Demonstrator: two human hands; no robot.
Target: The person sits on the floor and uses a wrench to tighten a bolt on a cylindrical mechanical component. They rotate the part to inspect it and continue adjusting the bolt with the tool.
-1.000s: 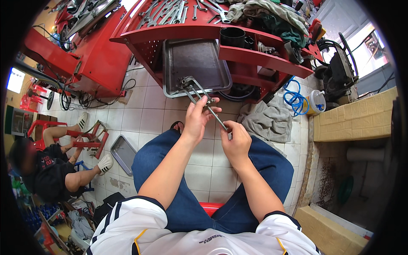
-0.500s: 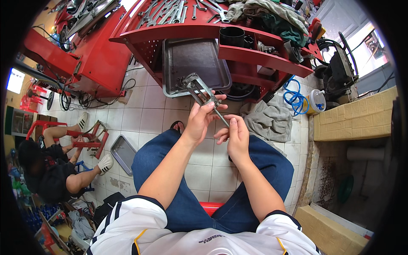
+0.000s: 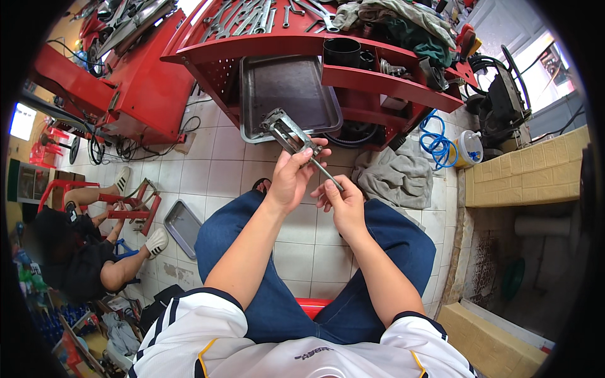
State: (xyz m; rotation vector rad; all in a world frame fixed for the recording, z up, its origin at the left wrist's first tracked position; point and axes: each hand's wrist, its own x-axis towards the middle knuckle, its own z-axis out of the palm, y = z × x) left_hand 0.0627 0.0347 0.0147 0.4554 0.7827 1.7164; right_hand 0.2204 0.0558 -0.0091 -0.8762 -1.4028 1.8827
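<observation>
Metal clamp-like frame (image 3: 287,130) is gripped by the left hand (image 3: 288,183), seemingly for steadiness, its rod (image 3: 327,172) pinched by the right hand (image 3: 345,206).

We see dull metal in the slotted tool (image 3: 298,132) at the left grip (image 3: 291,175); beyond that grip, a smooth, faintly shiny metal tray (image 3: 290,82) and a glossy painted table (image 3: 252,46); to its right, a matt, crumpled cloth (image 3: 397,179).
</observation>
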